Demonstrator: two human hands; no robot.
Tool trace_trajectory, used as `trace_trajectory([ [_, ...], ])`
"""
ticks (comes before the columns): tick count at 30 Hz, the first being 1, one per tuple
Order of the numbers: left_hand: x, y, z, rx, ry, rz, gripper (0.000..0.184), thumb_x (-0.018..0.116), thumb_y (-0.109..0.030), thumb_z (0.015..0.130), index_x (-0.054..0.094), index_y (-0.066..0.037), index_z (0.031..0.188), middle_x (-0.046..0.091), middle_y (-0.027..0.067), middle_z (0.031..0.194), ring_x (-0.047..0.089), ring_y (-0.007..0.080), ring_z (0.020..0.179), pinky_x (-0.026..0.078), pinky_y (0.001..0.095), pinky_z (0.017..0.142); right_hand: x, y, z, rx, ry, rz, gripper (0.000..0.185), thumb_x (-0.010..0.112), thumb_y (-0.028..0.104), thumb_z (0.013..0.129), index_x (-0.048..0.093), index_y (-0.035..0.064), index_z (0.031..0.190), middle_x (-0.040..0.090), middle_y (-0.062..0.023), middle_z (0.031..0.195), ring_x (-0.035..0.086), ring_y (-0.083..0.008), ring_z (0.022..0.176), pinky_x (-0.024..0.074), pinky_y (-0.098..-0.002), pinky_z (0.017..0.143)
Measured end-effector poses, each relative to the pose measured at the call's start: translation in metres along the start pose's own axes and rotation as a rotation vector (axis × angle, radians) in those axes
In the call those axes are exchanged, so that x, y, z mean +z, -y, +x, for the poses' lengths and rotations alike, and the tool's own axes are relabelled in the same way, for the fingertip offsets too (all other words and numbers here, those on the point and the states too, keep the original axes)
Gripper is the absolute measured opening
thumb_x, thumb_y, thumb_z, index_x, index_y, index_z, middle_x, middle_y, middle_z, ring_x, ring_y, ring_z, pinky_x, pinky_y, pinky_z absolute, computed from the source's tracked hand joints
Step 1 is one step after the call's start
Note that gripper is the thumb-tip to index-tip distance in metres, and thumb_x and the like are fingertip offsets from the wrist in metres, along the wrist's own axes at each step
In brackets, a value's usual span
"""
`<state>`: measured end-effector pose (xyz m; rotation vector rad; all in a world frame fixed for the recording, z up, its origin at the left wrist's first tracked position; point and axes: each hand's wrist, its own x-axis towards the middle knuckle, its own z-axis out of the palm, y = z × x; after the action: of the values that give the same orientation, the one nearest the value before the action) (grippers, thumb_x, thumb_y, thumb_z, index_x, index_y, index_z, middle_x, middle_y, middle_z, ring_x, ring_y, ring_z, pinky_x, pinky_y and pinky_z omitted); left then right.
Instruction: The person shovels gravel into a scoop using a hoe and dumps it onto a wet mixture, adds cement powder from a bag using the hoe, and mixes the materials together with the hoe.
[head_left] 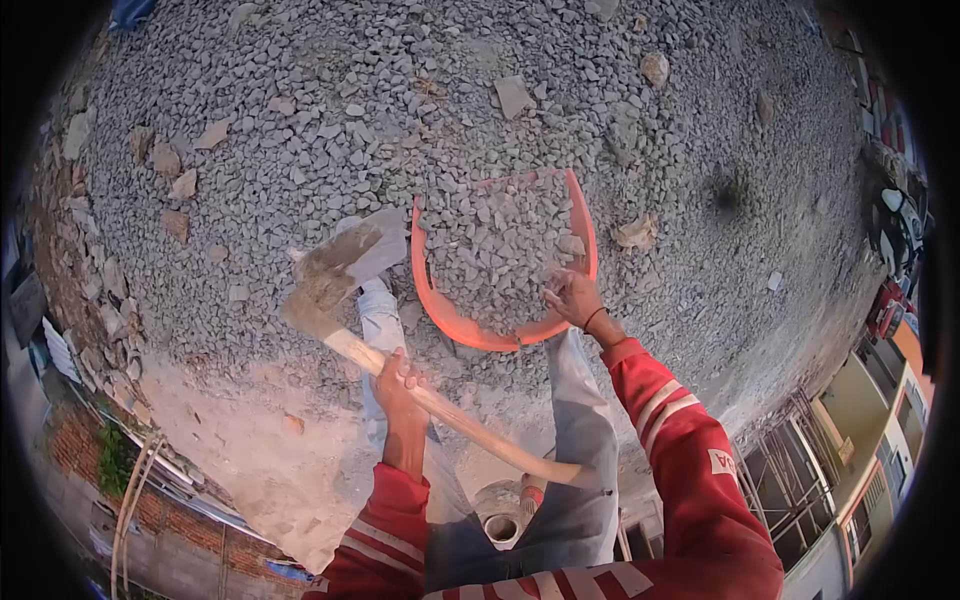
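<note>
My left hand (398,385) is wrapped round the wooden handle (455,418) of a hoe. The hoe's broad metal blade (345,262), coated with dried dirt, rests on the gravel to the left of an orange scoop pan (440,313). Grey crushed stone (490,240) fills the pan, whose wide end faces away from me. Over the pan's near right rim, my right hand (574,298) reaches toward the stones with its fingers loosely apart. A larger stone (571,245) lies just beyond those fingers.
Gravel (300,130) spreads ahead and to both sides, with larger rocks such as a pale one (637,233) among it. My legs (583,420) stand close behind the pan. Buildings (870,430) and a parked motorbike (895,225) are at the right; a brick wall (70,430) is at the left.
</note>
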<state>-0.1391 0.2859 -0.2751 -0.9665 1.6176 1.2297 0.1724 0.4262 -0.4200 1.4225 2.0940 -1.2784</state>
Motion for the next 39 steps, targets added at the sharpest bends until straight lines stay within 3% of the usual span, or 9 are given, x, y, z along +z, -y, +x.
trace_trajectory([
  [3, -0.032, -0.028, 0.016, 0.051, 0.057, 0.038, 0.009, 0.063, -0.014, 0.090, 0.054, -0.010, 0.090, 0.043, -0.0050, 0.060, 0.040, 0.0083, 0.046, 0.037, 0.0265, 0.047, 0.034, 0.005, 0.123, 0.035, -0.204, -0.217, 0.040, 0.064, 0.035, 0.088, 0.063, 0.0082, 0.118, 0.056, -0.0251, 0.126, 0.062, -0.0407, 0.102, 0.0519, -0.0500, 0.084],
  [5, -0.042, -0.043, 0.016, 0.053, 0.020, 0.100, 0.010, 0.063, -0.014, 0.091, 0.054, -0.010, 0.089, 0.043, -0.0048, 0.059, 0.040, 0.0082, 0.046, 0.037, 0.0252, 0.046, 0.048, 0.016, 0.170, 0.203, -0.170, -0.202, 0.040, 0.063, 0.033, 0.088, 0.059, 0.0113, 0.122, 0.054, -0.0259, 0.129, 0.064, -0.0423, 0.099, 0.0536, -0.0487, 0.082],
  [13, -0.061, -0.031, 0.012, 0.027, -0.013, 0.195, 0.006, 0.059, -0.011, 0.093, 0.053, -0.010, 0.090, 0.044, -0.0037, 0.058, 0.040, 0.0076, 0.043, 0.037, 0.0249, 0.042, 0.053, 0.035, 0.108, 0.249, -0.300, -0.136, 0.033, 0.051, 0.018, 0.094, 0.056, 0.0043, 0.124, 0.053, -0.0224, 0.130, 0.066, -0.0369, 0.094, 0.0546, -0.0478, 0.071],
  [17, -0.057, -0.010, 0.009, -0.031, -0.046, 0.223, 0.005, 0.059, -0.010, 0.092, 0.054, -0.010, 0.093, 0.045, -0.0028, 0.059, 0.041, 0.0079, 0.042, 0.037, 0.0243, 0.041, 0.050, -0.071, 0.080, 0.323, -0.396, -0.326, 0.042, 0.057, 0.015, 0.087, 0.052, 0.0139, 0.129, 0.049, -0.0150, 0.132, 0.066, -0.0359, 0.089, 0.0542, -0.0471, 0.068],
  [20, -0.050, 0.007, 0.008, -0.063, -0.038, 0.170, 0.005, 0.059, -0.010, 0.092, 0.054, -0.010, 0.094, 0.047, -0.0021, 0.061, 0.042, 0.0084, 0.043, 0.038, 0.0243, 0.042, 0.073, -0.123, 0.060, 0.010, -0.289, -0.635, 0.055, 0.056, 0.012, 0.086, 0.046, 0.0225, 0.139, 0.047, -0.0151, 0.137, 0.067, -0.0328, 0.091, 0.0553, -0.0441, 0.069],
  [23, -0.045, 0.026, 0.000, -0.099, 0.019, 0.095, 0.006, 0.061, -0.011, 0.090, 0.055, -0.010, 0.093, 0.048, -0.0013, 0.062, 0.044, 0.0097, 0.045, 0.039, 0.0247, 0.042, 0.036, -0.083, 0.064, 0.301, 0.073, -0.487, 0.060, 0.055, 0.010, 0.087, 0.044, 0.0274, 0.143, 0.044, -0.0175, 0.141, 0.067, -0.0311, 0.100, 0.0562, -0.0422, 0.073],
  [26, -0.043, 0.040, -0.007, -0.119, 0.114, 0.090, 0.009, 0.063, -0.012, 0.089, 0.055, -0.009, 0.093, 0.049, -0.0005, 0.065, 0.046, 0.0107, 0.048, 0.039, 0.0258, 0.044, 0.042, -0.087, 0.074, 0.403, 0.127, -0.405, 0.060, 0.057, 0.011, 0.085, 0.045, 0.0270, 0.141, 0.041, -0.0201, 0.144, 0.064, -0.0317, 0.107, 0.0566, -0.0408, 0.077],
  [31, -0.040, 0.061, -0.012, -0.146, -0.011, 0.185, 0.014, 0.065, -0.011, 0.085, 0.054, -0.008, 0.093, 0.048, -0.0003, 0.067, 0.046, 0.0114, 0.050, 0.039, 0.0261, 0.046, 0.104, -0.132, 0.053, 0.277, -0.120, -0.387, 0.067, 0.063, 0.013, 0.082, 0.042, 0.0285, 0.144, 0.044, -0.0194, 0.141, 0.064, -0.0348, 0.105, 0.0561, -0.0442, 0.079],
  [39, -0.031, 0.084, -0.021, -0.145, 0.029, 0.244, 0.013, 0.064, -0.010, 0.084, 0.054, -0.007, 0.092, 0.043, -0.0021, 0.063, 0.043, 0.0107, 0.050, 0.038, 0.0266, 0.047, 0.064, -0.109, 0.032, 0.356, 0.213, -0.182, 0.054, 0.061, 0.015, 0.083, 0.053, 0.0253, 0.135, 0.046, -0.0197, 0.140, 0.059, -0.0370, 0.116, 0.0535, -0.0452, 0.087],
])
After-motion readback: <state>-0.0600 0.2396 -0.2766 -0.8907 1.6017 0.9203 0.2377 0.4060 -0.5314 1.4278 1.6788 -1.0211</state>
